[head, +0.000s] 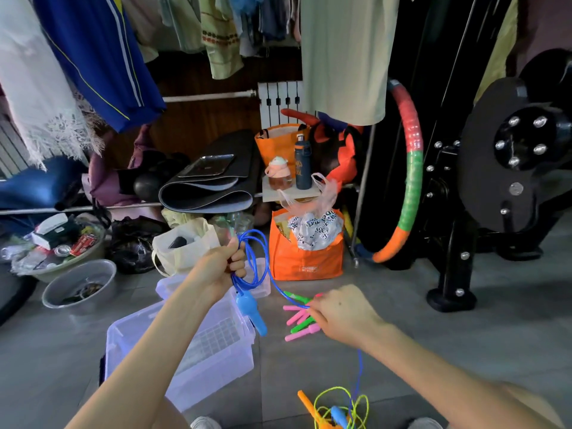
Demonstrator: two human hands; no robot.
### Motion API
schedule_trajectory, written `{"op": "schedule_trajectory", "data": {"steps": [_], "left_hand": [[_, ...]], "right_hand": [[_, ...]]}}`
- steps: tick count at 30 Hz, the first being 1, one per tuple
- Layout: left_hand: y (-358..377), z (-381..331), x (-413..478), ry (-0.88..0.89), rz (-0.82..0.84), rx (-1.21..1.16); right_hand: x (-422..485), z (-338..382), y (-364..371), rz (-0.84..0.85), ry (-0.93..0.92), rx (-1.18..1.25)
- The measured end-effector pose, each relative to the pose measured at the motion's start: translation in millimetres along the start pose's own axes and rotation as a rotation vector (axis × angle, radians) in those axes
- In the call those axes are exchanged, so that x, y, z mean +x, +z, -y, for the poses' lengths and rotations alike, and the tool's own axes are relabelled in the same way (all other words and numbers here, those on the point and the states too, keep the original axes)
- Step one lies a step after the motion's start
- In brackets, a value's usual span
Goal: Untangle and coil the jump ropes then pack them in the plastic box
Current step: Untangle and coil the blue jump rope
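Observation:
My left hand (221, 264) grips several loops of a blue jump rope (255, 264) above the clear plastic box (173, 345). One blue handle (252, 312) dangles below that hand. The blue cord runs right and down to my right hand (343, 314), which pinches it; the cord continues below my wrist toward a tangle of yellow-green rope (340, 407) with an orange handle at the bottom edge. Pink and green handles (298, 317) lie on the floor just left of my right hand.
The box lid (213, 283) lies behind the box. An orange bag (305, 246) stands beyond the handles, a metal bowl (79, 283) to the left, a hoop (408, 168) and black exercise machine (495, 168) at right. Clothes hang overhead. Grey tiled floor shows on the right.

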State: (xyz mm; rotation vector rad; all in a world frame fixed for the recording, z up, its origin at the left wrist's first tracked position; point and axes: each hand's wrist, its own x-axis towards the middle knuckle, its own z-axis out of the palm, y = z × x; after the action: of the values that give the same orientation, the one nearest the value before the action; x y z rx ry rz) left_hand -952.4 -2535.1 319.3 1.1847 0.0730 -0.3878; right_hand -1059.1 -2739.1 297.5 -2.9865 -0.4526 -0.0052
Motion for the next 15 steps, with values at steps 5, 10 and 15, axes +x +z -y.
{"op": "schedule_trajectory", "data": {"steps": [5, 10, 15], "left_hand": [[-4, 14, 3, 0.148, -0.006, 0.294], [2, 19, -3, 0.148, 0.063, 0.483], [8, 17, -17, 0.111, 0.226, 0.608]], "right_hand": [[9, 11, -2, -0.071, -0.259, -0.100], [19, 19, -18, -0.098, -0.379, -0.021], [27, 19, -38, -0.122, -0.259, 0.294]]}}
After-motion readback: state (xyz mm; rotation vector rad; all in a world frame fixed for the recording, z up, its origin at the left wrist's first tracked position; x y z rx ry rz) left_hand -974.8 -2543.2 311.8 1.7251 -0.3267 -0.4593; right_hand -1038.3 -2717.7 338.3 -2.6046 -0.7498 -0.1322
